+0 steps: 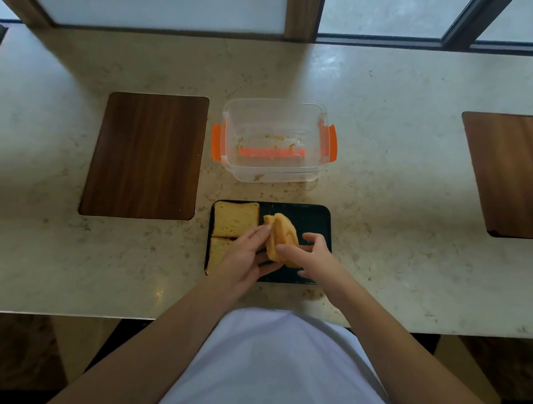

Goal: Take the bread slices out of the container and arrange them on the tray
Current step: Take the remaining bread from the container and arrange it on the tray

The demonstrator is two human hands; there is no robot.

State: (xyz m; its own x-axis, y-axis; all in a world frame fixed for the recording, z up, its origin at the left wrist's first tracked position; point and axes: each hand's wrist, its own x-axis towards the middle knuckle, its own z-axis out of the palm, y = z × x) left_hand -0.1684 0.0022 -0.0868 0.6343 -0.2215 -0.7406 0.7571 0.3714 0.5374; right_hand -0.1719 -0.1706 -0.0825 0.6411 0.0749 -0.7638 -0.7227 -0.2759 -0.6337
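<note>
The flat black rectangular tray (317, 217) sits on the pale marbled stone tabletop (399, 178), and everything else is placed from it. Just beyond its far edge stands the clear plastic container with orange clips (274, 140), open and apparently emptied — only crumbs and smears show inside. On the tray's left half lie two square golden bread slices: one flat at the far left corner (235, 218), another at the near left corner (218, 251), partly hidden under the left hand (243, 262). Above the tray's middle both hands hold a small upright stack of bread slices (280, 239); the left hand's grip closes on its left face, the right hand (310, 256) pinches its right side with fingers curled. The step in hand looks like the arranging: peeling slices off the stack. The next move likely calls for separating one slice and laying it flat on the tray's bare right half, beside the slices already down, without tearing the soft bread.
</note>
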